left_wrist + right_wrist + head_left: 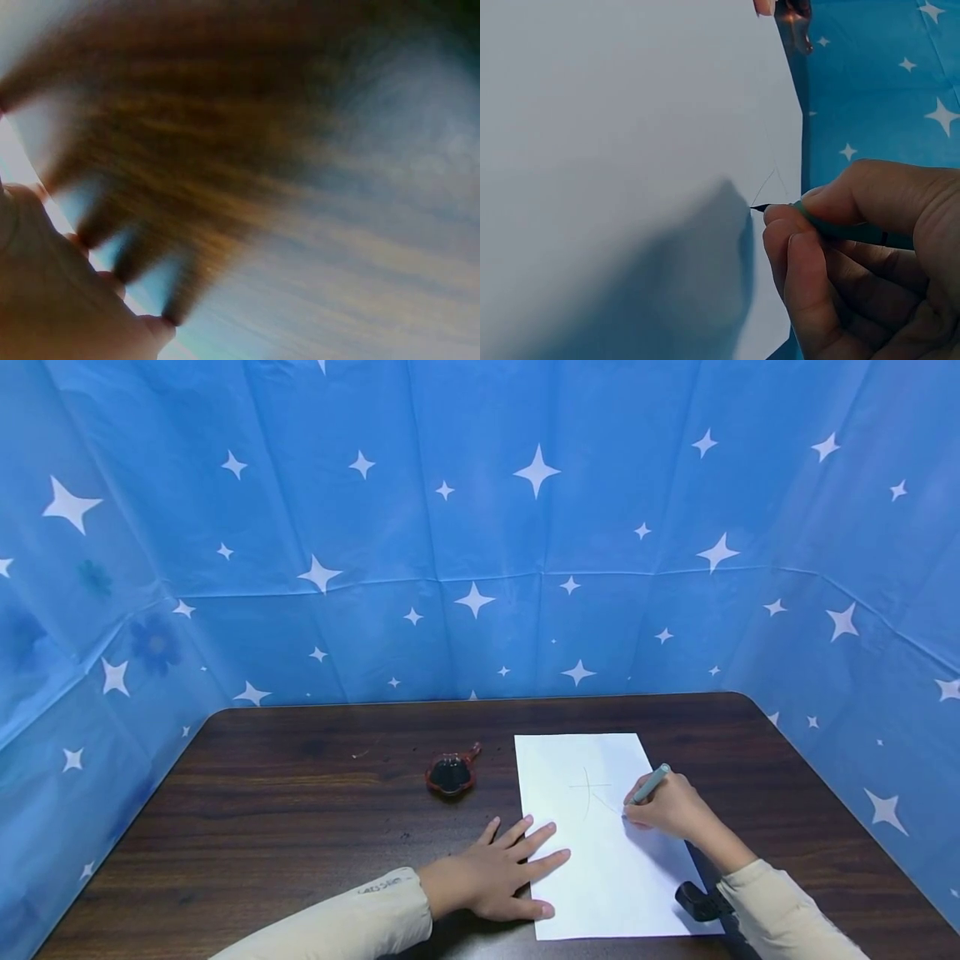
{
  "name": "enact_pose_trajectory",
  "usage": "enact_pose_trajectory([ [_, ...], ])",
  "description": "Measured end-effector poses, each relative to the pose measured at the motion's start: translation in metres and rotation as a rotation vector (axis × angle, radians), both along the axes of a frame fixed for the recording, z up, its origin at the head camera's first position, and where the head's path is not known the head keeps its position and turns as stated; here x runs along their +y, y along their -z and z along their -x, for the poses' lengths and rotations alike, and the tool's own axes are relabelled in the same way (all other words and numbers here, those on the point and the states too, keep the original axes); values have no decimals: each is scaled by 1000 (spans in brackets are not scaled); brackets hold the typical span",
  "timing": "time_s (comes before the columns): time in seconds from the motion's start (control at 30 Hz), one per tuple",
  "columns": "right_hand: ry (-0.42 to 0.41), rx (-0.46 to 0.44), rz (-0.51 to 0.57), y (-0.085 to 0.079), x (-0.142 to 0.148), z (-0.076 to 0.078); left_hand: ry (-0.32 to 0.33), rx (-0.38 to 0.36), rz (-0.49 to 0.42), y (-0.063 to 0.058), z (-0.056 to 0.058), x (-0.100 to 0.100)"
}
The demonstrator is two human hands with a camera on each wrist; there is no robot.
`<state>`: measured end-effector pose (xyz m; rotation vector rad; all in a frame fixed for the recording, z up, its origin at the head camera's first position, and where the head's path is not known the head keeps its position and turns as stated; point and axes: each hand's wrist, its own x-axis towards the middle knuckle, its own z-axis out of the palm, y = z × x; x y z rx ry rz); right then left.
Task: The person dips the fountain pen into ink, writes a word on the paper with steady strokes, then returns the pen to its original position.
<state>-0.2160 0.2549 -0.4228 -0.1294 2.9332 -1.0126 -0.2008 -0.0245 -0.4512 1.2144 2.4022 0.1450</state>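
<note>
A white sheet of paper [577,877] lies on the dark wooden table. My right hand [667,807] pinches a teal pen [651,783] between thumb and fingers, over the sheet's right part. In the right wrist view the pen's dark pointed tip meets the paper at the end of a thin line. Faint pencil-thin strokes [587,786] cross on the upper part of the sheet, with a slanting line running toward the pen. My left hand [506,875] rests with fingers spread across the sheet's left edge; the left wrist view shows it only partly, with the table blurred.
Left of the sheet sits a small red-rimmed object with a dark middle and a short handle [450,774]. A black wrist device [697,902] is at the right sleeve. A blue curtain [420,543] with white stars surrounds the back and sides of the table [247,827].
</note>
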Motion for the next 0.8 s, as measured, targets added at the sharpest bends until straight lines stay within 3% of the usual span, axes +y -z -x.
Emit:
enact_pose_trajectory([
  [0.57, -26, -10, 18, -1, 7, -4, 4, 13, 4, -1, -1, 0],
  [0.8, -11, 63, 69, 1, 5, 0, -4, 21, 3, -5, -4, -1],
])
